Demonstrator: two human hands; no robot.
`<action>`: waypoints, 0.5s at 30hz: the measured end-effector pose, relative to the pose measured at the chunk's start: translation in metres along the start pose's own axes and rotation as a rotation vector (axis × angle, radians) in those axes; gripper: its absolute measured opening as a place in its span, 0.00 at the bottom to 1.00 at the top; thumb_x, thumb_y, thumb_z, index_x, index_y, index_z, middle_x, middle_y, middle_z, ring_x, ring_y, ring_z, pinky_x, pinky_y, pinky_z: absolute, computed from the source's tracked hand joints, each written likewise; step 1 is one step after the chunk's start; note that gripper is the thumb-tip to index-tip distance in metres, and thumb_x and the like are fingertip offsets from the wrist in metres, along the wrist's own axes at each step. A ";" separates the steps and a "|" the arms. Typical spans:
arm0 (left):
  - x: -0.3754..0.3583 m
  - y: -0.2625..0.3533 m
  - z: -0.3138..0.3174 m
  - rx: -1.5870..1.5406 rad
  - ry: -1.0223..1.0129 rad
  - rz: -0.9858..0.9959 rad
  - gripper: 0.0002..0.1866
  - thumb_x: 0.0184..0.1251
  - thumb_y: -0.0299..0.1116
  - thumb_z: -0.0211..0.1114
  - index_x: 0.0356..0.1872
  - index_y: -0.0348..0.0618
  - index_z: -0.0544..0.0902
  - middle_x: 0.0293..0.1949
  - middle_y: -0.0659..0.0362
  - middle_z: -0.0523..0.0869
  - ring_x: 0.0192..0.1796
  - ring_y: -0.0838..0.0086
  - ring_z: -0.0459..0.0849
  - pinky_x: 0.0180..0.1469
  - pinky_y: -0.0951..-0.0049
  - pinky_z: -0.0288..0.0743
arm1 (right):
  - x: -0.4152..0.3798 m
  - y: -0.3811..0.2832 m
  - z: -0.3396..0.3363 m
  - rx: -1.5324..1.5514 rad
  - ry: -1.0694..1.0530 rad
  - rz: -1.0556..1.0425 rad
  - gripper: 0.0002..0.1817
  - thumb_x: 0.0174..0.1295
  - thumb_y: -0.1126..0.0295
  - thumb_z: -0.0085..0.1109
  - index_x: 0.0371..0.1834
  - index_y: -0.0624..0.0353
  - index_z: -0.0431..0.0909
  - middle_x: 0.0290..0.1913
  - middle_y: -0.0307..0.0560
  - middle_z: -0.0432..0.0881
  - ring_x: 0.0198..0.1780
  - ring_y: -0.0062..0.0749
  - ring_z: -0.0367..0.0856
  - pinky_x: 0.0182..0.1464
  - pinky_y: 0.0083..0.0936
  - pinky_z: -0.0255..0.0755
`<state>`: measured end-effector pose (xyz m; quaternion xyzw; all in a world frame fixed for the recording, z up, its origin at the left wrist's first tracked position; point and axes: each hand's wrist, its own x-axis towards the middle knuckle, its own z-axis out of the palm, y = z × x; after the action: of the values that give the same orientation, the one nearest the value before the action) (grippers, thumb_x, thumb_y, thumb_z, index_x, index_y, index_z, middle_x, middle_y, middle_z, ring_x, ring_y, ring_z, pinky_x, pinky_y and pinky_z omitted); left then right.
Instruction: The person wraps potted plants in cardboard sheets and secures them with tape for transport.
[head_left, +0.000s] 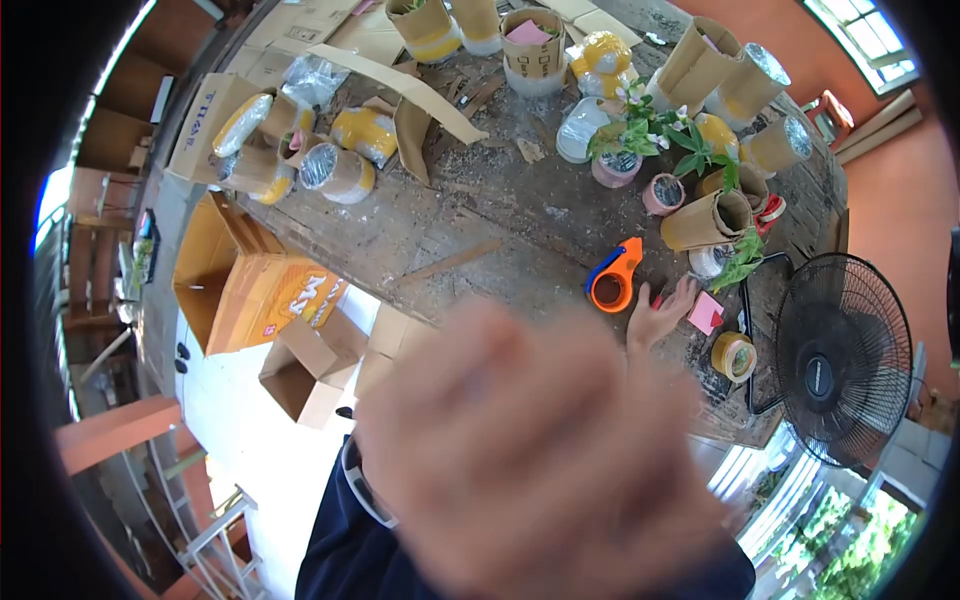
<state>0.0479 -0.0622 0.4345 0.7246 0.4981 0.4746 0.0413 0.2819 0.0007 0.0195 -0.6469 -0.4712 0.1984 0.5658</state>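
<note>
A blurred hand, which I take for my left hand (540, 440), fills the lower middle of the head view, close to the camera. Its fingers look curled but are too smeared to read. A pale band (362, 485) circles a wrist beside a dark sleeve. Farther off, my right hand (660, 312) rests on the table with its fingers stretched out. It lies between an orange and blue tape dispenser (614, 277) and a pink notepad (704, 312) with a red mark. A bit of red shows by its thumb. A roll of tape (734, 357) sits nearby.
Plants in wrapped pots (617, 165) and cardboard sleeves (706, 220) crowd the table's right side. A black fan (840, 355) stands at the right edge. Wrapped bundles (338, 175) and cardboard strips (425, 95) lie left and back. Open boxes (262, 290) stand below the table's left edge.
</note>
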 end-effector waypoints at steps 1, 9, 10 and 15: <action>0.002 -0.021 -0.001 0.077 0.017 -0.018 0.08 0.41 0.20 0.64 0.19 0.42 0.73 0.23 0.57 0.76 0.26 0.65 0.74 0.28 0.68 0.66 | -0.018 0.003 -0.003 -0.010 -0.002 0.029 0.47 0.54 0.84 0.69 0.77 0.64 0.54 0.74 0.60 0.65 0.78 0.48 0.62 0.79 0.43 0.54; -0.025 -0.385 0.073 0.881 0.231 -0.758 0.48 0.53 0.70 0.70 0.55 0.27 0.78 0.51 0.40 0.84 0.55 0.50 0.82 0.59 0.58 0.75 | -0.077 -0.019 -0.031 0.041 -0.028 0.230 0.40 0.53 0.85 0.68 0.71 0.62 0.61 0.66 0.56 0.72 0.69 0.41 0.72 0.74 0.36 0.62; -0.026 -0.413 0.073 0.838 0.119 -0.890 0.55 0.50 0.75 0.67 0.58 0.24 0.77 0.55 0.38 0.82 0.60 0.47 0.80 0.63 0.57 0.72 | -0.079 -0.020 -0.037 0.043 -0.004 0.229 0.39 0.53 0.86 0.68 0.70 0.62 0.63 0.65 0.56 0.73 0.68 0.40 0.73 0.74 0.36 0.63; -0.040 -0.548 0.080 0.410 -0.191 -1.077 0.65 0.44 0.78 0.69 0.66 0.21 0.71 0.64 0.32 0.76 0.69 0.44 0.75 0.70 0.54 0.69 | -0.078 -0.019 -0.072 0.032 0.097 0.220 0.35 0.52 0.87 0.68 0.65 0.64 0.67 0.59 0.52 0.75 0.64 0.37 0.75 0.72 0.35 0.66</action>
<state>-0.2698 0.2146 0.0726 0.4021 0.8720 0.2131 0.1802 0.2944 -0.1046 0.0353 -0.6945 -0.3662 0.2354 0.5728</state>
